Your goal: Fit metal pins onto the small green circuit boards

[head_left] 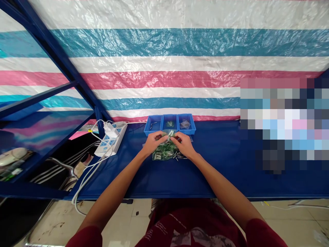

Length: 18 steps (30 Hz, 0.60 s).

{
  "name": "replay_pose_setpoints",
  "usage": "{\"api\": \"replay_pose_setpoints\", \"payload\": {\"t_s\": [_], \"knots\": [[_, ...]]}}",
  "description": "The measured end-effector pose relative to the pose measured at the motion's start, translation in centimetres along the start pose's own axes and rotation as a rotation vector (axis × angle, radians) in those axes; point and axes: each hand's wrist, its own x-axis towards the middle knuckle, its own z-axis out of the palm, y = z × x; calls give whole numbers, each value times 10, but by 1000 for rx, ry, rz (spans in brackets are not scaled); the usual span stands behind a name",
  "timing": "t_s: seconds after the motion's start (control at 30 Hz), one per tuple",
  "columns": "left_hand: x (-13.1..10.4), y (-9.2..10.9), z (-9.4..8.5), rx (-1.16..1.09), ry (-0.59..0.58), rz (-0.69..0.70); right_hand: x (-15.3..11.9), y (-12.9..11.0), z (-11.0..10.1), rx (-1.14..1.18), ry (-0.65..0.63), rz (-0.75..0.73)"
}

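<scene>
Both hands meet over the table in the middle of the head view. My left hand (154, 142) is closed, its thumb and fingers pinching the left side of a small clear-and-green plastic bag (170, 132). Opposite it, my right hand (183, 143) pinches the bag's right side. Light slim pieces show in the bag; their kind is too small to make out. Below the hands lies a heap of green plastic bags (162, 155) with slim metal pieces. Several loose metal pins (180, 156) stick out at its right edge.
Three joined blue bins (147, 132) stand behind the hands, holding small metal pieces, a greenish packet and clear bags. A white power strip (113, 139) with white cables (89, 168) lies left on the blue table (164, 187). A blue metal frame (69, 73) rises at left. The right side is pixelated.
</scene>
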Motion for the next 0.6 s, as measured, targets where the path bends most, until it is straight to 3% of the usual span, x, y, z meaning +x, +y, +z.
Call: {"api": "replay_pose_setpoints", "payload": {"t_s": [0.13, 0.4, 0.6], "knots": [[-1, -1, -1, 23, -29, -7, -1, 0, 0, -54, -27, -31], [-1, 6, -3, 84, 80, 38, -1, 0, 0, -2, -89, -48], [-1, 8, -3, 84, 72, 52, 0, 1, 2, -84, -74, -68]]}}
